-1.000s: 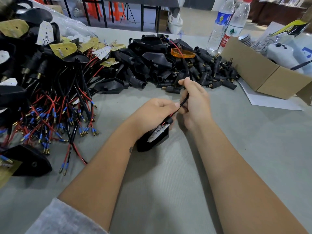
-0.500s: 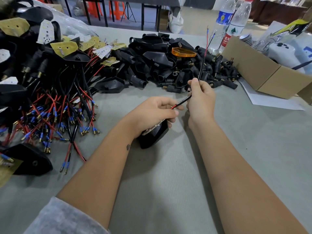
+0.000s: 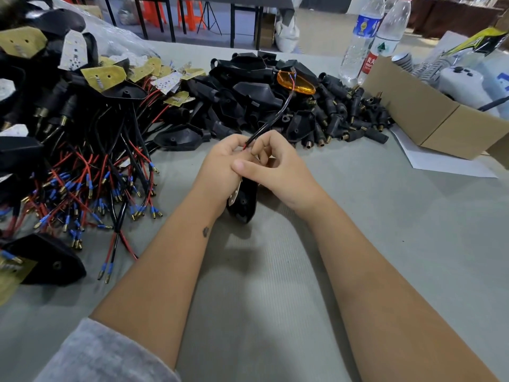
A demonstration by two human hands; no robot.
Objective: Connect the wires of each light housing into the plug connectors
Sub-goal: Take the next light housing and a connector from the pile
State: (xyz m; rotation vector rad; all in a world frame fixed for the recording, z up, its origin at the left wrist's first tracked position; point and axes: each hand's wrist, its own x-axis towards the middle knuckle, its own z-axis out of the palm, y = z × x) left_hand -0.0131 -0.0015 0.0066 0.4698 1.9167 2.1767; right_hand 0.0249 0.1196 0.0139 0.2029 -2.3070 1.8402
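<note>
- Black light housing [image 3: 243, 201] stands on edge on our grey table [image 3: 385, 244], tucked under both hands.
- Our left hand [image 3: 223, 166] curls its fingers round the housing's top.
- Our right hand [image 3: 278, 166] pinches the black and red wires [image 3: 271, 121] where they leave the housing, thumb lying across the left hand.
- Wires arc up toward the pile of plug connectors [image 3: 344, 117], their tips over the orange lens [image 3: 296, 84].

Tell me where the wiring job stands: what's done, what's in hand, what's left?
Done, apparently: the heap at left of housings with blue-sleeved terminals on red and black leads. In hand: the left hand holds one black housing while the right hand pinches its wire pair, whose free end carries no plug. Left: the pile of bare housings and loose plug connectors beyond.
</note>
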